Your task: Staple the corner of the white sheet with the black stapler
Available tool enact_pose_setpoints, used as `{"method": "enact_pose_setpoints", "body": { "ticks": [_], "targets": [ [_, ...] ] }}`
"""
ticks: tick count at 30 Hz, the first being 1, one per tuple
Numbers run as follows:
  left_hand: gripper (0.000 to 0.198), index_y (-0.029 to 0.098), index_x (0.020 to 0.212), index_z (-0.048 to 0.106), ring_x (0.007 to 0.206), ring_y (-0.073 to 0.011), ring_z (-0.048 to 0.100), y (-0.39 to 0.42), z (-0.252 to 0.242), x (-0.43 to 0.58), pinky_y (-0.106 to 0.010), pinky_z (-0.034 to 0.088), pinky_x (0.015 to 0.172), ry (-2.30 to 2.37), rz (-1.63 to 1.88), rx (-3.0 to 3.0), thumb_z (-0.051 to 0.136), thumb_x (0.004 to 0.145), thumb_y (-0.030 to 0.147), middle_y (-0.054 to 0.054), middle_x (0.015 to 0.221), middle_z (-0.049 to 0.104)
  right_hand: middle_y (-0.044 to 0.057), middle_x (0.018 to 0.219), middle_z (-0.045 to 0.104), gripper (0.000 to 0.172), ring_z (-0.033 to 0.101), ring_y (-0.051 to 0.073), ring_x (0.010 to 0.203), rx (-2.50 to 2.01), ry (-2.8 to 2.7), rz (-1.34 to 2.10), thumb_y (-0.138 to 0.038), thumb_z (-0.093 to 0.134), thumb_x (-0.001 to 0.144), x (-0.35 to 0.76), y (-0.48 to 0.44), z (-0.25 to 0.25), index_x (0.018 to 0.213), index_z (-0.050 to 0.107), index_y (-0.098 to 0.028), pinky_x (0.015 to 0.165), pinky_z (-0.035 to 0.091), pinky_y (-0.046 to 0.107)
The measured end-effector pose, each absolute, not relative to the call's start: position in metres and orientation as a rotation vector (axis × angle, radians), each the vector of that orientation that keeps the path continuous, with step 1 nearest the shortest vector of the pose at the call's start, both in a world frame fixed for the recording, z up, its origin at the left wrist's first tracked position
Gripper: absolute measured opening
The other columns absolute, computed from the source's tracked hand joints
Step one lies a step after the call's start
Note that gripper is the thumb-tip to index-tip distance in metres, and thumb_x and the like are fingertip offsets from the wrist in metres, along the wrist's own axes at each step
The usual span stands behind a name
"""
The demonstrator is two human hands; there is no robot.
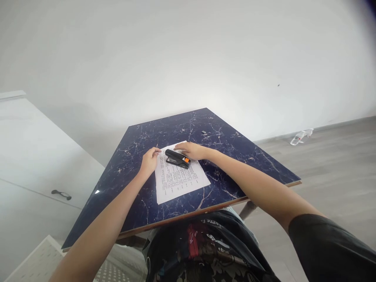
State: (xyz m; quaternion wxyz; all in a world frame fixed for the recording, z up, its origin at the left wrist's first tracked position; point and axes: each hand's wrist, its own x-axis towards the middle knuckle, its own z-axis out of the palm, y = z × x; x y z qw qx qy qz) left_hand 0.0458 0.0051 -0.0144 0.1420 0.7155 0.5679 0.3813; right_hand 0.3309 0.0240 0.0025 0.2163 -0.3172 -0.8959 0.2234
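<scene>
A printed white sheet of paper (179, 180) lies on a dark blue marble-patterned table (235, 156). A black stapler with an orange tip (177, 158) rests on the sheet's upper part. My left hand (149, 159) has its fingers curled at the sheet's top left corner, touching the edge. Flat on the paper's top edge, just behind the stapler, lies my right hand (191, 150) with fingers stretched out.
A small metal bit (204, 132) lies on the table's far side. A white cabinet with a dark handle (61, 194) stands to the left. A clear plastic bottle (301, 136) lies on the grey floor by the white wall.
</scene>
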Motion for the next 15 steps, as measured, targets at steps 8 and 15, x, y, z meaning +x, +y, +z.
{"method": "enact_pose_setpoints", "body": {
  "ticks": [8,15],
  "targets": [
    [0.022,0.022,0.096,0.073,0.099,-0.0266,0.073,0.009,-0.020,0.039,-0.041,0.052,0.096,1.654,1.091,2.025,0.052,0.090,0.018,-0.007,0.105,0.078,0.010,0.177,0.026,0.070,0.021,0.037,0.163,-0.846,-2.825,0.348,-0.019,0.053,0.096,0.344,0.030,-0.032,0.165,0.042,-0.018,0.133,0.020,0.058],
    [0.027,0.022,0.095,0.073,0.098,-0.0263,0.072,0.007,-0.020,0.040,-0.042,0.051,0.097,1.668,1.079,2.023,0.047,0.092,0.015,-0.008,0.106,0.077,0.007,0.177,0.023,0.073,0.019,0.034,0.164,-0.902,-2.808,0.368,-0.019,0.052,0.096,0.439,0.004,-0.021,0.168,0.037,-0.018,0.135,0.019,0.058]
  ]
}}
